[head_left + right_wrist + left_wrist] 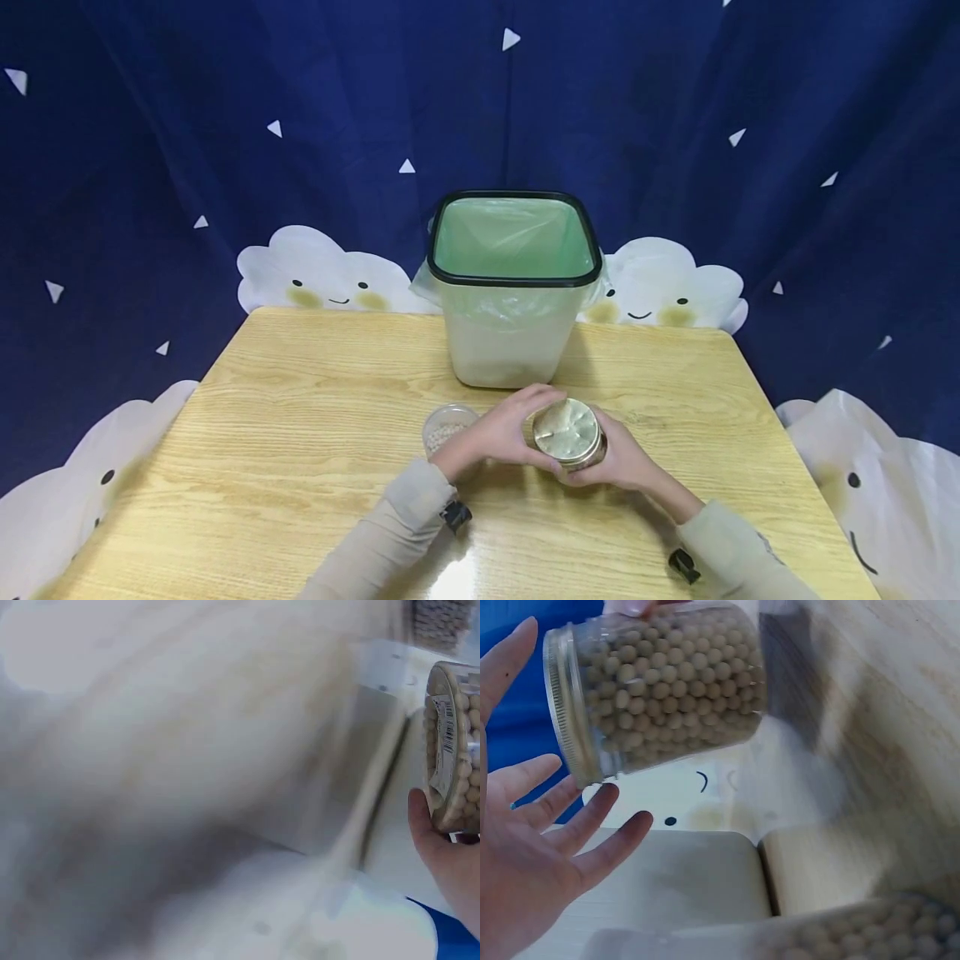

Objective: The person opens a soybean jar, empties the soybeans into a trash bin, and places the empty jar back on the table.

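Observation:
A clear glass jar full of pale round beans, with a gold metal lid, is held tilted just above the wooden table. My right hand grips it from the right, its palm against the jar near a barcode label. My left hand sits at the lid side. In the left wrist view the left hand is spread with straight fingers beside the jar and its lid, not closed round it.
A second, smaller clear container of beans stands on the table just left of my left hand, seen blurred as the container in the left wrist view. A pale bin with a black rim and plastic liner stands behind. Blue cloud-print curtains surround the table.

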The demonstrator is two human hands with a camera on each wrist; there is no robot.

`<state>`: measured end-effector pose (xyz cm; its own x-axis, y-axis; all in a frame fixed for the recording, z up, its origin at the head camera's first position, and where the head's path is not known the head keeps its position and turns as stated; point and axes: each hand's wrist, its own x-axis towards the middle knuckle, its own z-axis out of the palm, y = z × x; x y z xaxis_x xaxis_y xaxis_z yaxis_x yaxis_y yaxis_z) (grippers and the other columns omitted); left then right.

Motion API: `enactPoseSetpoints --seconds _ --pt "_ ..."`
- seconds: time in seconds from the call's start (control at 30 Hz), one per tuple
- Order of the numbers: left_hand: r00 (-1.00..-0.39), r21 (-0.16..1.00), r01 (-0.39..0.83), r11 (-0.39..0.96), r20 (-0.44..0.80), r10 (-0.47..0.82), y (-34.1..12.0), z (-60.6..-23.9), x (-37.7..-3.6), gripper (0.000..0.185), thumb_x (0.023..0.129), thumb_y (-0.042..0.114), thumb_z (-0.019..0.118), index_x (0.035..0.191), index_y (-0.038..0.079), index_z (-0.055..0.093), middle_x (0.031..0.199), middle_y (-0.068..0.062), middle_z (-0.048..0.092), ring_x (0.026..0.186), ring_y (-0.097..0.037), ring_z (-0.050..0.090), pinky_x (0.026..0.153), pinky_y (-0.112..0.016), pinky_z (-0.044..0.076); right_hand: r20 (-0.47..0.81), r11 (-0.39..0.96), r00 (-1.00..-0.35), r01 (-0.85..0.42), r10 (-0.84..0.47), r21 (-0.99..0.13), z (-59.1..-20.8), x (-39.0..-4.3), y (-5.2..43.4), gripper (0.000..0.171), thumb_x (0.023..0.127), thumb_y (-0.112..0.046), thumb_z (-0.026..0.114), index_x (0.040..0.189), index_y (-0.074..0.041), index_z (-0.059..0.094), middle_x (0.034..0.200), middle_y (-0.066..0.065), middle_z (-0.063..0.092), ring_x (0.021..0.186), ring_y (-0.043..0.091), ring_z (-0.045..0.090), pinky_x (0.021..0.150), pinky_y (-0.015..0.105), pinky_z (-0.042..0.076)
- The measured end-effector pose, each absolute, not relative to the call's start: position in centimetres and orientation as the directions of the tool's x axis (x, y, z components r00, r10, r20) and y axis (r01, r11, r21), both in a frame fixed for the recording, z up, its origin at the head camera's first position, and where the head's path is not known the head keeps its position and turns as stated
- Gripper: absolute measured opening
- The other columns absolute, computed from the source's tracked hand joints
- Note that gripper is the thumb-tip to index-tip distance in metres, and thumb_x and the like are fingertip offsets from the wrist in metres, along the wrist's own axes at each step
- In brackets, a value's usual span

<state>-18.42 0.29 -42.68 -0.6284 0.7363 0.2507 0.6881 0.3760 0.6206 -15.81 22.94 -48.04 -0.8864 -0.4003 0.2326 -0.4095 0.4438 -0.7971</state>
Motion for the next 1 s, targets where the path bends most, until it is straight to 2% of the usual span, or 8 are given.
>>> enactPoseSetpoints --seconds 0.13,0.27,0.53,0.67,0.73,0.8,0.93,1.0 --pt "-0.591 0.582 0.734 0.350 0.293 0.751 0.3 -42.0 -18.5 0.093 0.061 0.038 0.083 0.137 0.007 0.039 0.133 -0.005 0.041 0.120 -0.016 0.041 0.100 -0.028 0.031 0.275 0.483 -0.870 -0.462 -0.409 -0.744 -46.6 -15.6 22.8 0.090 0.049 -0.024 0.089 0.126 -0.010 0.045 0.108 0.000 0.059 0.094 0.014 0.055 0.081 0.035 0.047" --pt "-0.581 0.553 0.758 0.346 0.332 0.743 0.2 -41.6 -18.5 0.092 0.061 0.039 0.083 0.136 0.005 0.041 0.129 -0.006 0.043 0.116 -0.016 0.044 0.098 -0.025 0.034 0.314 0.495 -0.856 -0.499 -0.411 -0.711 -45.6 -15.4 22.5 0.092 0.049 -0.023 0.088 0.129 -0.009 0.044 0.109 0.004 0.059 0.092 0.018 0.057 0.078 0.036 0.049" --pt "-0.653 0.520 0.735 0.436 0.365 0.664 0.3 -41.3 -17.9 0.085 0.061 0.051 0.079 0.128 0.010 0.045 0.118 -0.002 0.047 0.104 -0.011 0.048 0.088 -0.023 0.041 0.350 0.554 -0.862 -0.504 -0.366 -0.663 -44.2 -15.0 22.2 0.085 0.050 -0.023 0.087 0.123 -0.009 0.047 0.105 0.004 0.061 0.086 0.018 0.059 0.071 0.034 0.050" --pt "-0.666 0.518 0.726 0.453 0.364 0.651 0.3 -40.9 -17.7 0.092 0.062 0.052 0.078 0.133 0.009 0.040 0.125 -0.004 0.043 0.111 -0.014 0.046 0.093 -0.027 0.040 0.369 0.582 -0.863 -0.505 -0.345 -0.637 -43.7 -14.9 22.1 0.084 0.048 -0.023 0.086 0.121 -0.006 0.049 0.100 0.005 0.062 0.083 0.019 0.060 0.069 0.036 0.050" --pt "-0.639 0.508 0.747 0.429 0.370 0.674 0.2 -40.5 -17.8 0.096 0.063 0.050 0.078 0.138 0.009 0.035 0.132 -0.006 0.039 0.118 -0.016 0.041 0.097 -0.029 0.036 0.368 0.596 -0.863 -0.505 -0.347 -0.624 -43.5 -14.8 22.1 0.085 0.047 -0.024 0.086 0.121 -0.005 0.049 0.100 0.006 0.062 0.082 0.020 0.060 0.069 0.037 0.050" --pt "-0.579 0.484 0.791 0.375 0.392 0.715 0.1 -40.2 -18.0 0.095 0.065 0.045 0.078 0.140 0.008 0.032 0.137 -0.007 0.035 0.124 -0.017 0.035 0.102 -0.030 0.030 0.363 0.609 -0.862 -0.507 -0.353 -0.610 -43.3 -14.7 22.1 0.086 0.047 -0.026 0.086 0.122 -0.005 0.048 0.100 0.006 0.062 0.083 0.020 0.060 0.069 0.038 0.049" --pt "-0.452 0.435 0.863 0.257 0.436 0.778 -0.1 -39.7 -18.4 0.083 0.068 0.035 0.077 0.136 0.007 0.039 0.137 -0.008 0.038 0.127 -0.017 0.033 0.104 -0.029 0.026 0.347 0.622 -0.862 -0.507 -0.370 -0.596 -43.1 -14.5 22.0 0.090 0.047 -0.029 0.086 0.125 -0.006 0.047 0.104 0.007 0.061 0.085 0.020 0.059 0.071 0.039 0.049" --pt "-0.433 0.424 0.872 0.242 0.443 0.785 -0.2 -39.6 -18.4 0.078 0.068 0.034 0.077 0.134 0.007 0.044 0.135 -0.008 0.041 0.124 -0.017 0.035 0.103 -0.027 0.027 0.347 0.629 -0.860 -0.510 -0.374 -0.587 -43.0 -14.5 22.0 0.092 0.047 -0.030 0.086 0.126 -0.007 0.046 0.105 0.006 0.061 0.086 0.020 0.058 0.071 0.039 0.048"
